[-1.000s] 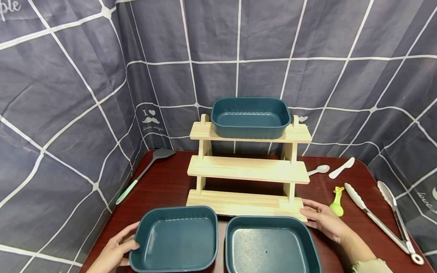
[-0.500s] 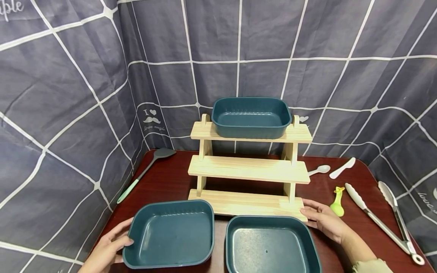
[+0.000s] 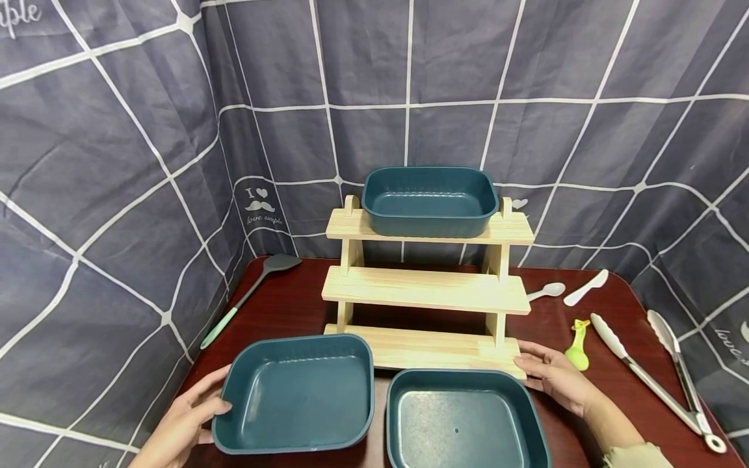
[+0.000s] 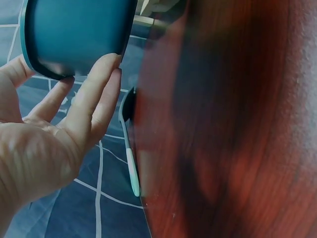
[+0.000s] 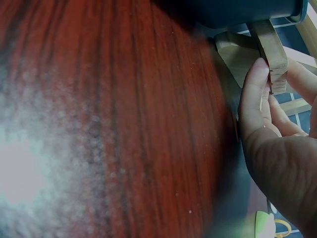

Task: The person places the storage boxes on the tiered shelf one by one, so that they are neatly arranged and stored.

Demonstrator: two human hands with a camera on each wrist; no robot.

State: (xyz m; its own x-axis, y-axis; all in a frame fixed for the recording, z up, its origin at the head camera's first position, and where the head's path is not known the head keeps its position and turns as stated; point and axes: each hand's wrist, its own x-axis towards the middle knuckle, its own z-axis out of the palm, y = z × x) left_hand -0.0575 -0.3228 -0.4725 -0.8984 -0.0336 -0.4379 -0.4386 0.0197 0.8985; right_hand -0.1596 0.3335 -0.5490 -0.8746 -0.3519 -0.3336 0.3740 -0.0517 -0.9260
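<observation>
My left hand [image 3: 190, 416] holds a dark teal plastic bin [image 3: 298, 396] by its left end, thumb at the rim and fingers beneath. In the left wrist view the bin [image 4: 77, 34] is raised off the table, its shadow on the wood. My right hand [image 3: 556, 377] pinches the right end of the lowest board of a three-tier wooden shelf [image 3: 427, 289]; the right wrist view shows the board's end [image 5: 275, 59] between thumb and fingers. A second teal bin [image 3: 462, 416] sits in front of the shelf. A third bin [image 3: 430, 201] rests on the top tier.
On the dark red table [image 3: 287, 312], a grey spatula [image 3: 251, 292] with a mint handle lies at left. To the right lie a white spoon [image 3: 547, 290], a white knife [image 3: 587, 288], a green giraffe-shaped spoon [image 3: 578, 351] and tongs [image 3: 661, 383]. Grey gridded cloth surrounds the back and sides.
My left hand has raised the left bin and tilted it slightly; it shifted left, then a little back right, now overlapping the lowest board's left end. My right hand stays in place.
</observation>
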